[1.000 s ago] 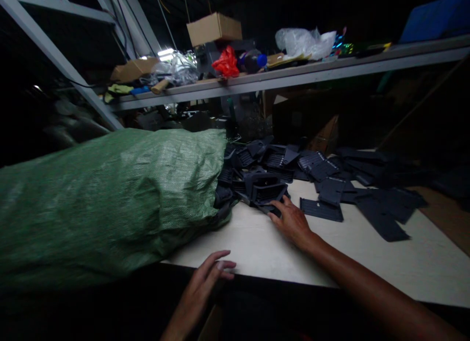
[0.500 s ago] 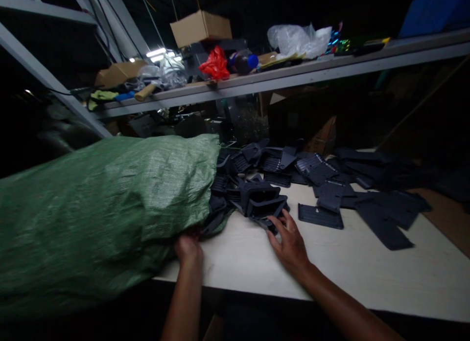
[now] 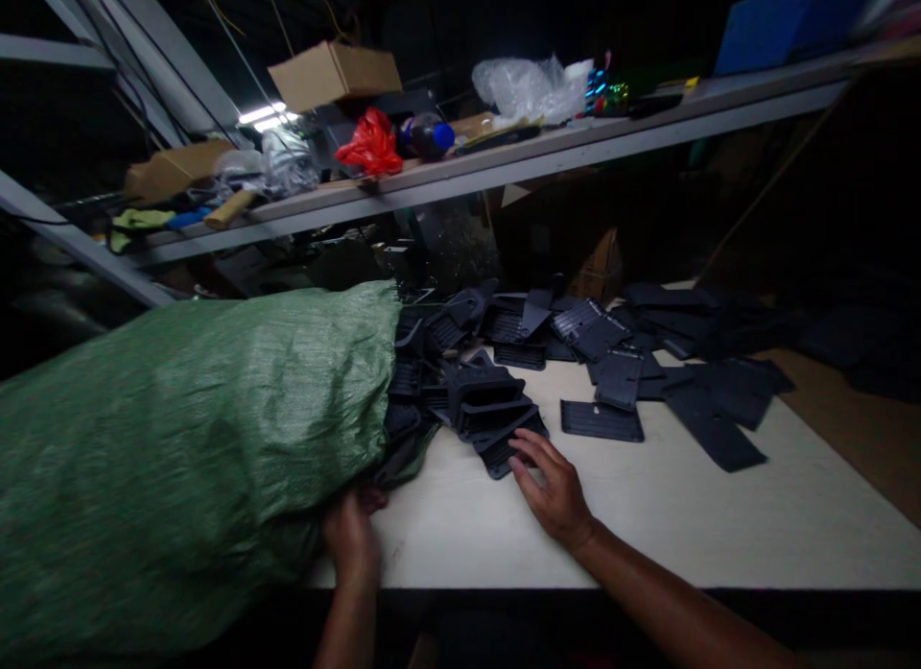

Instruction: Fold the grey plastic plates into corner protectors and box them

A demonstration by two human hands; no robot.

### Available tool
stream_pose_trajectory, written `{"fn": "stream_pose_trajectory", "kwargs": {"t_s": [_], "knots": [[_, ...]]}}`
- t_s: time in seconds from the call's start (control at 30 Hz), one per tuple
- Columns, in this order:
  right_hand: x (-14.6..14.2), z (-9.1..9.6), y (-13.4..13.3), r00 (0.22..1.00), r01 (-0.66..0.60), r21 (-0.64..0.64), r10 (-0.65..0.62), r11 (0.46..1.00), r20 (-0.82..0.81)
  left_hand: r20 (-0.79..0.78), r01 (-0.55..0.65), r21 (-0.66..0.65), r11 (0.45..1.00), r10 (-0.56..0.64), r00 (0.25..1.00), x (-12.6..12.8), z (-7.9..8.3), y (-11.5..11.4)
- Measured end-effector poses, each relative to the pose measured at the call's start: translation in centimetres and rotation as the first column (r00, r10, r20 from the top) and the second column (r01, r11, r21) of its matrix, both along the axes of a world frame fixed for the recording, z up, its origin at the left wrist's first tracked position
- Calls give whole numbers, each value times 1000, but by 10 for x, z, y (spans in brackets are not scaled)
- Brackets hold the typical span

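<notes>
A large green woven sack (image 3: 216, 429) lies on its side at the left, its mouth facing right. Dark plastic parts (image 3: 489, 400), some hollow and some flat and ribbed, spill out of that mouth in a heap. My left hand (image 3: 352, 539) grips the sack's lower edge near the opening, its fingers partly hidden under the fabric. My right hand (image 3: 551, 491) is open beside the nearest parts of the heap, fingers slightly bent and the fingertips at a ribbed piece (image 3: 500, 458). I cannot tell whether they touch it.
Several flat dark plates (image 3: 712, 415) lie spread over the pale tabletop (image 3: 648, 515) to the right. A shelf (image 3: 504, 165) crosses behind, bearing a cardboard box (image 3: 335, 74), a red plastic bag (image 3: 372, 143), a bottle (image 3: 430, 136), clear plastic wrap and a blue box (image 3: 784, 26).
My view has shifted to the right. My right hand has drawn back slightly from the hollow parts, and a ribbed piece shows more fully beside its fingertips. My left hand stays at the sack's edge.
</notes>
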State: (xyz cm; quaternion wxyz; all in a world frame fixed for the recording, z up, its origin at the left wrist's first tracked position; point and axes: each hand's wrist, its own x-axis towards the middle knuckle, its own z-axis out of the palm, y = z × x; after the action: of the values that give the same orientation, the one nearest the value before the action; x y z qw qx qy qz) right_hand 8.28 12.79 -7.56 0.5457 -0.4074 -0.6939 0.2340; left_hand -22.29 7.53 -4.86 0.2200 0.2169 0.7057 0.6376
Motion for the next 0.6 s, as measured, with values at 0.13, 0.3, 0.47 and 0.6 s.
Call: {"fn": "stream_pose_trajectory", "kwargs": {"t_s": [0.13,0.3,0.47,0.6], "knots": [[1,3,-2,999,-18,23,19,1000,-31,15,84,-70,994,-83,996,19,-1,-48],[7,13,-11,999,-33,61,33,998,5,42,384,-257,887,-387,921,49,22,-90],[20,33,-1,938,53,-108,-13,993,347,111,554,-356,752,-555,825,78,40,-118],[30,49,6,876,23,-286,118,958,468,207,693,-321,646,-666,717,94,36,-128]]}}
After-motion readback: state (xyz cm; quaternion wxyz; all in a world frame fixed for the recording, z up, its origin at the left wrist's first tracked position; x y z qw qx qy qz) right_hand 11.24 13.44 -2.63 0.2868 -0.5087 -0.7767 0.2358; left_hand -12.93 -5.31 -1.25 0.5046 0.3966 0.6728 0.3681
